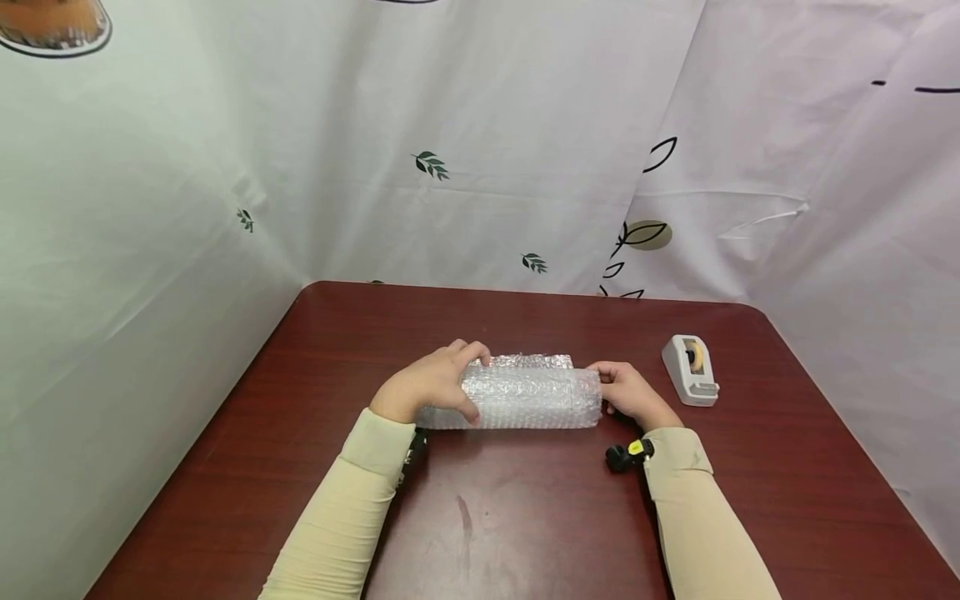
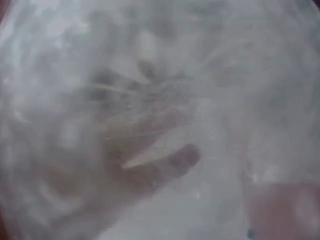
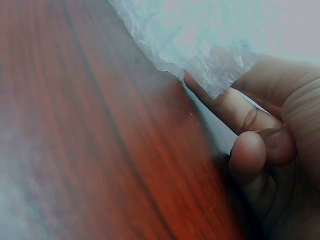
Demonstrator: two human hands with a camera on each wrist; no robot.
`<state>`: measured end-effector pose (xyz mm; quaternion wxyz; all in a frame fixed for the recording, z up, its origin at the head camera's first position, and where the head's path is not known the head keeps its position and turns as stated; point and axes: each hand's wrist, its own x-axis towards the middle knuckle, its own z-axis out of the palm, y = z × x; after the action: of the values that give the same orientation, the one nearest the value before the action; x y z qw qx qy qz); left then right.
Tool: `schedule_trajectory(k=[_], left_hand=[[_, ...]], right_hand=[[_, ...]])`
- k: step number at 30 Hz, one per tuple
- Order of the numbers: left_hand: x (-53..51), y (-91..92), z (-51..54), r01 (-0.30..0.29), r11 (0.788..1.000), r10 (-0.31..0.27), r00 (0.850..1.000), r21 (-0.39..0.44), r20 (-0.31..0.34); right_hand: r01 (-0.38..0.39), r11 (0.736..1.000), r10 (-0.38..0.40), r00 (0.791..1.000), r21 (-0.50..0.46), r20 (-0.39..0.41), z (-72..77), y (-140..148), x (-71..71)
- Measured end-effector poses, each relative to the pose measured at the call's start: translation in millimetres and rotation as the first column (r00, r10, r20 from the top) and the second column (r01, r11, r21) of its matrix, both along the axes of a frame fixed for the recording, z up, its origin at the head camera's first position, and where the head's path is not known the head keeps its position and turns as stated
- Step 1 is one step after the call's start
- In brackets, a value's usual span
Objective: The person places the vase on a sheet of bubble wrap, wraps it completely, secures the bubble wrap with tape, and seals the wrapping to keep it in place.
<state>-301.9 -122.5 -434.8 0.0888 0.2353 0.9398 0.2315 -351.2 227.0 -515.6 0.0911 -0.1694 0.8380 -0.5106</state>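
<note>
reddish tabletop [image 1: 525,521] lies under rolled bubble wrap [image 1: 528,400], left hand [image 1: 432,383] clamped round it, right hand [image 1: 628,392] pinching its end.

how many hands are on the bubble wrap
2: the left hand grips the left part of the clear plastic bubble wrap, and the right hand holds its right end. The wrap partly hides the right hand; no other shows.

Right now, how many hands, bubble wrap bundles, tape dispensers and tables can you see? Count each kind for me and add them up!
Left hand and right hand: 2
Bubble wrap bundle: 1
Tape dispenser: 1
Table: 1
Total: 5
</note>
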Motion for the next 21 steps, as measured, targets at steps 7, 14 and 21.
schedule_trajectory(k=[7, 14, 21], left_hand=[[2.3, 0.6, 3.2, -0.006, 0.999, 0.003, 0.998, -0.053, -0.055], [4.1, 0.6, 4.1, -0.010, 0.998, 0.007, 0.999, -0.058, -0.051], [9.7, 5.4, 13.3, -0.064, 0.992, 0.059, 0.997, -0.105, -0.052]], right_hand=[[0.004, 1.000, -0.004, 1.000, 0.009, 0.010, 0.6, 0.6, -0.6], [0.006, 1.000, -0.006, 1.000, -0.003, 0.027, 0.8, -0.1, -0.1], [0.014, 1.000, -0.014, 1.000, 0.016, 0.009, 2.2, -0.2, 0.2]])
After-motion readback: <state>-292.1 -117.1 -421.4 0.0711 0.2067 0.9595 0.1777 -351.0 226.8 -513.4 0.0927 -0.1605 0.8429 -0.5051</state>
